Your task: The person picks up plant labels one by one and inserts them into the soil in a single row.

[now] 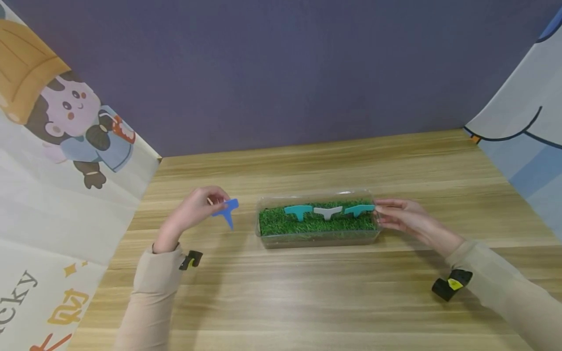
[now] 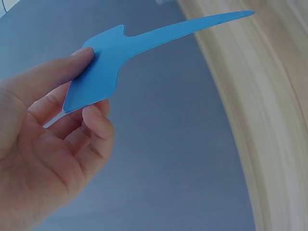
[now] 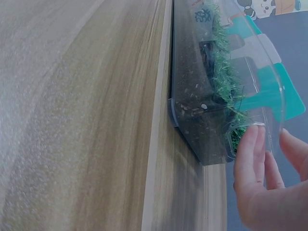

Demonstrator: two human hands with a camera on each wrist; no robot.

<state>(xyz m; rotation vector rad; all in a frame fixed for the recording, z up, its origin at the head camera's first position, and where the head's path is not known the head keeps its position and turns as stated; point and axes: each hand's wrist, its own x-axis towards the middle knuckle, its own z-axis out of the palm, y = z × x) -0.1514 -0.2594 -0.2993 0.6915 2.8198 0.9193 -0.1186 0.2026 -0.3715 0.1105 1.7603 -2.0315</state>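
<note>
My left hand (image 1: 193, 209) pinches a blue T-shaped plant label (image 1: 227, 209) between thumb and fingers, left of the box and above the table. In the left wrist view the blue label's (image 2: 103, 67) pointed stem reaches away to the right. A clear plastic box (image 1: 320, 240) holds green artificial grass (image 1: 272, 222). Standing in the grass are a teal label (image 1: 299, 210), a white label (image 1: 327, 212) and another teal label (image 1: 359, 209). At the box's right end, my right hand (image 1: 406, 219) holds the rim by its thumb and fingertips, beside the right teal label (image 3: 284, 94).
The box stands on a wood-grain table (image 1: 307, 292). Behind it rises a dark blue-grey wall panel (image 1: 298, 73). Printed cloths with cartoon figures hang at the left (image 1: 44, 195) and right (image 1: 518, 97). Black straps (image 1: 452, 285) hang at both wrists.
</note>
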